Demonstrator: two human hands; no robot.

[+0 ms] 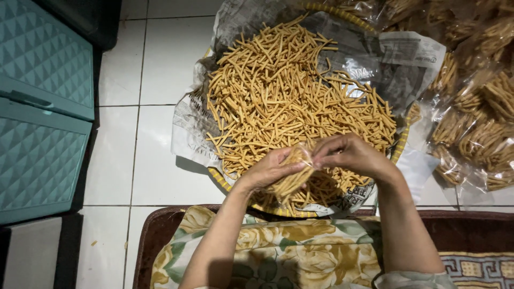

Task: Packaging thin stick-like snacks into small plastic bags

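Head view:
Left hand point(270, 170): closed round a clear bag point(293, 179) of snack sticks, gripping from below.
Right hand point(348, 154): fingertips pinched on the bag's top edge.
Bag: between both hands, above the tray's near rim.
Tray point(397, 151): beyond the grip, newspaper-lined, heaped with loose sticks point(289, 96).
Filled bags point(476, 128): right of the grip.
Cabinet point(43, 107): teal, far left.

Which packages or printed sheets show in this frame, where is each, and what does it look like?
Small clear bag: held by left hand and right hand, stuffed with golden sticks.
Filled clear bags: heaped at right, glossy, same snack inside.
Newspaper: lining the round tray under the loose sticks, grey, crumpled.
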